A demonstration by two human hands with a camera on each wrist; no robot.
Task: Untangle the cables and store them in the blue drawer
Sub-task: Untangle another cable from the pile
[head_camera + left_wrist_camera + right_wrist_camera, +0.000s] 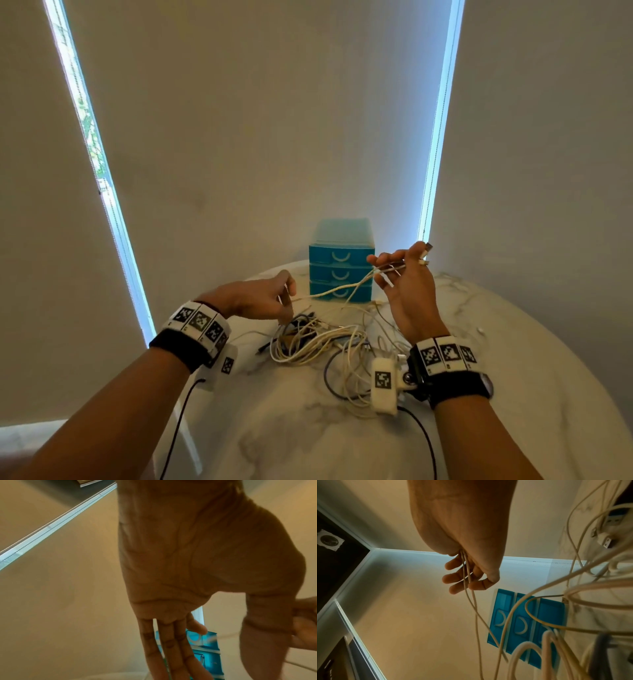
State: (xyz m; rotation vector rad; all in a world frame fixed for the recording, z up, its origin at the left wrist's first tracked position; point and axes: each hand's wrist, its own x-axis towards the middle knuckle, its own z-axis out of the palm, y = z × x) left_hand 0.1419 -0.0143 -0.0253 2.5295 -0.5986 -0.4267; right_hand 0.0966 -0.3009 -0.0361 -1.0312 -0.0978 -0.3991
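A tangle of white and dark cables (318,342) lies on the marble table (342,438) in front of the blue drawer unit (340,270), whose three drawers are closed. My right hand (404,284) is raised beside the unit and grips a white cable (335,291), its plugs (426,253) sticking up past the fingers. In the right wrist view two strands (476,615) run down from under the thumb of that hand (471,547). The cable sags leftward to my left hand (260,299). In the left wrist view its three outer fingers (171,649) are straight; a pinch is not visible.
The drawer unit (522,622) stands at the table's far edge against closed blinds, with bright window strips on both sides. Loose loops and USB plugs (604,539) hang close to the right wrist camera. A small white piece (481,330) lies right of my right wrist.
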